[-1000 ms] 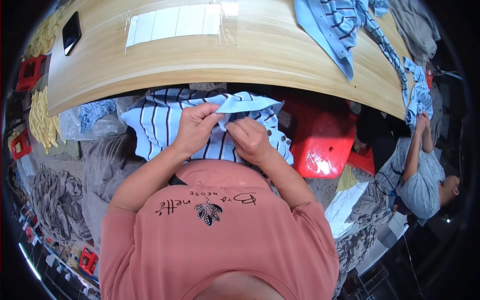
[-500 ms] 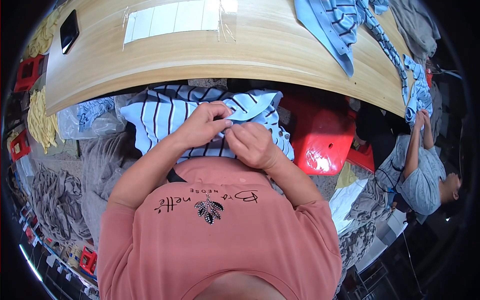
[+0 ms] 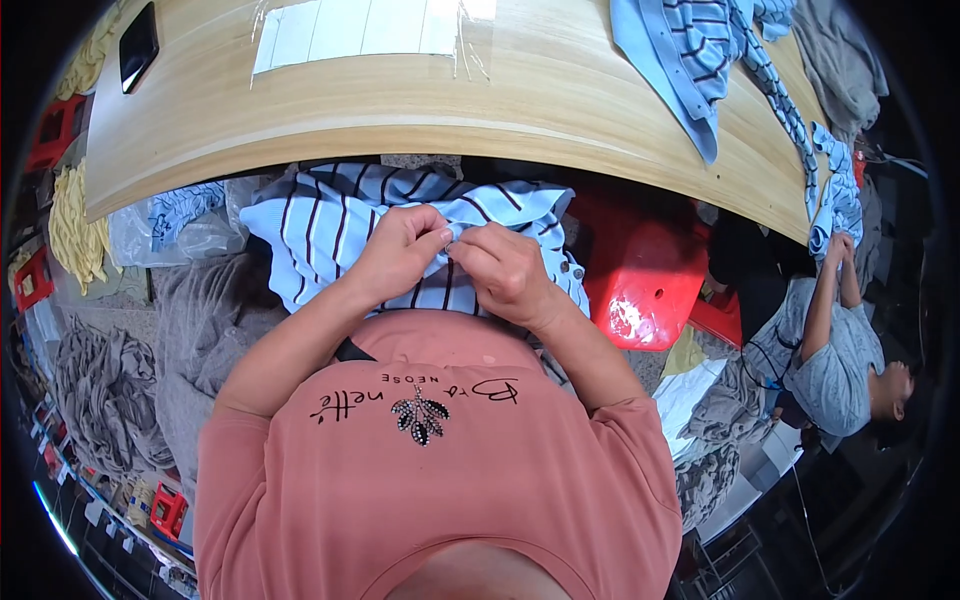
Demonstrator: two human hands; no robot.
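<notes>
A light blue knit garment (image 3: 318, 240) with dark stripes lies bunched across my lap, below the table's front edge. My left hand (image 3: 403, 250) is closed on its pale blue band, thumb and fingers pinching the cloth. Close against it, my right hand (image 3: 503, 270) pinches the same band, the fingertips of both hands meeting. A small part of a button seems to show between the fingertips, but the fingers mostly hide it. Several dark round buttons (image 3: 570, 270) run along the garment's edge to the right of my right hand.
The wooden table (image 3: 400, 115) bears a phone (image 3: 138, 48), a taped white sheet (image 3: 350, 32) and striped garments (image 3: 690, 60). A red stool (image 3: 645, 285) stands at right. Beyond it another person (image 3: 835, 340) handles blue striped cloth. Grey garments (image 3: 110, 400) lie heaped at left.
My fingertips have drawn closer together, and the band between them is folded down more. My right hand has shifted slightly. The view has turned a little; the other person still holds their cloth.
</notes>
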